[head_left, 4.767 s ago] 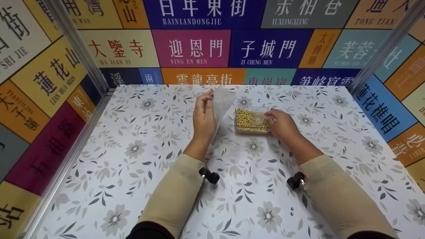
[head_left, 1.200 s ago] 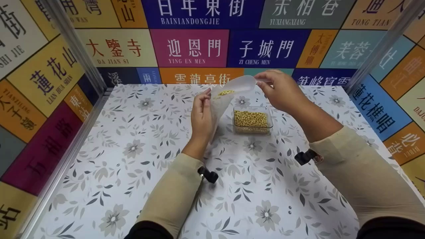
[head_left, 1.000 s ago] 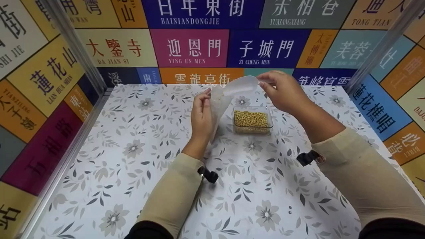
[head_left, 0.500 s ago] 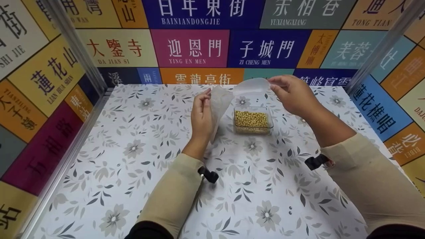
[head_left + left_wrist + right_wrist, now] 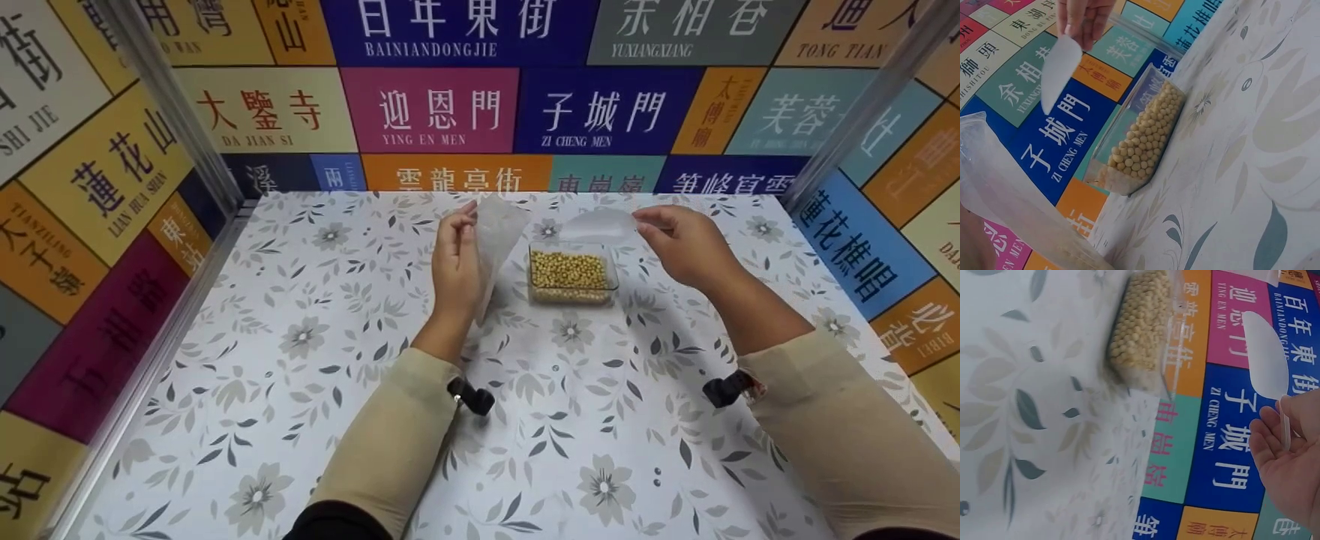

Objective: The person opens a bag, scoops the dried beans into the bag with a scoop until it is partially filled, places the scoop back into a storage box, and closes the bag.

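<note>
White scoop (image 5: 1266, 354) pinched by its handle in the right hand (image 5: 684, 244), up in the air near the clear container (image 5: 612, 273) of yellow beans (image 5: 568, 270), with a cloudy plastic bag (image 5: 502, 229) seemingly gripped in the left hand (image 5: 456, 259), tbh hard to tell exactly how, fingers partly hidden.

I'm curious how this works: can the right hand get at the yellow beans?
Probably yes: the right hand holds a scoop near the container, whose open top leaves the yellow beans uncovered.
</note>
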{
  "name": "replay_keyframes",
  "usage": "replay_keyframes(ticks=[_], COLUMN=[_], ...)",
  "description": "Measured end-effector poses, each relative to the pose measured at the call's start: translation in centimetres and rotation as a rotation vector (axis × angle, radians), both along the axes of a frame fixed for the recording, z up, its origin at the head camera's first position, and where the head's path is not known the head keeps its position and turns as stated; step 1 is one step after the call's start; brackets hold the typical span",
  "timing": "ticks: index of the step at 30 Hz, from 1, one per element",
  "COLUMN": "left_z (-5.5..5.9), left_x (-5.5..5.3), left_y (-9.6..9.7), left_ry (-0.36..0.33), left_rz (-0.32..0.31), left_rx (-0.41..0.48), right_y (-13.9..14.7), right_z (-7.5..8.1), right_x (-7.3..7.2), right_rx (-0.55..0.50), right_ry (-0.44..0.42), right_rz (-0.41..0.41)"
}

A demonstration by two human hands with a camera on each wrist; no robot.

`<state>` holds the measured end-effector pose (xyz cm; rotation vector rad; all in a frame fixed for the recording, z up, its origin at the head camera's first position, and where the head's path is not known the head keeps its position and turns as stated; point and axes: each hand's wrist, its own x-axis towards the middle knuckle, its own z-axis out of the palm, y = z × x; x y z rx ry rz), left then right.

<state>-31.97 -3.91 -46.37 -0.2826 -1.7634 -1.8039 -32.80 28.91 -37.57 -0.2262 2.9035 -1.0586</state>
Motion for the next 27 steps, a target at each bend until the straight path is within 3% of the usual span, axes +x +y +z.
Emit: replay_keyframes(ticks=[13, 22, 27], left_z=[0.1, 0.0, 0.1], left_x=[-0.1, 0.1, 0.1], left_y=[0.0, 0.0, -0.1], left_ry=[-0.016, -0.031, -0.022], left_rz=[0.010, 0.017, 0.017], left_rx=[-0.006, -0.021, -0.025], right_y=[1.3, 0.5, 0.1], right_z=[-2.4, -2.7, -2.9], right_x=[-0.8, -0.8, -0.8], right_rx=[0.197, 0.348, 0.368], right_ry=[-0.054, 0.035, 0.018], right_rz=[0.083, 0.183, 0.212])
